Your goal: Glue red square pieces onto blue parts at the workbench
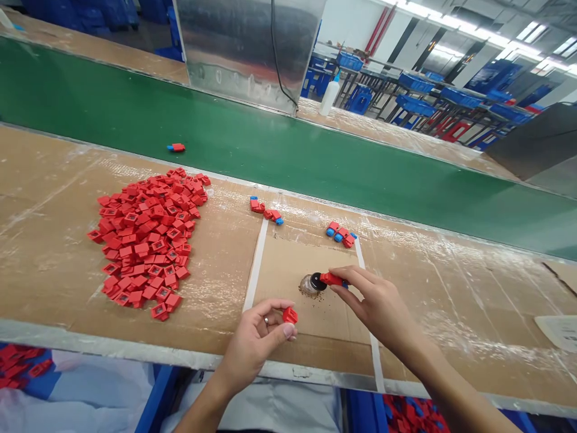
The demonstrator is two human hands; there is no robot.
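Note:
Between the thumb and fingers of my left hand (265, 331) is a small red plastic block (290, 315) with a square opening, held just above the cardboard. My right hand (372, 294) pinches a red piece with a blue end (332, 279). That piece is at the black round top (318, 281) of a small clear bottle (308, 285); whether the two are joined I cannot tell. Brown specks lie on the cardboard sheet (288, 255) around the bottle. Beyond my hands lie red-and-blue pieces, one group (271, 215) at the left and another group (341, 233) at the right.
A large heap of red blocks (151, 234) covers the bench at left. Behind the bench runs a green belt (234, 153) carrying one red-and-blue piece (177, 147). A metal housing (247, 54) and a white bottle (330, 95) stand beyond. Below the bench edge are blue bins (367, 412).

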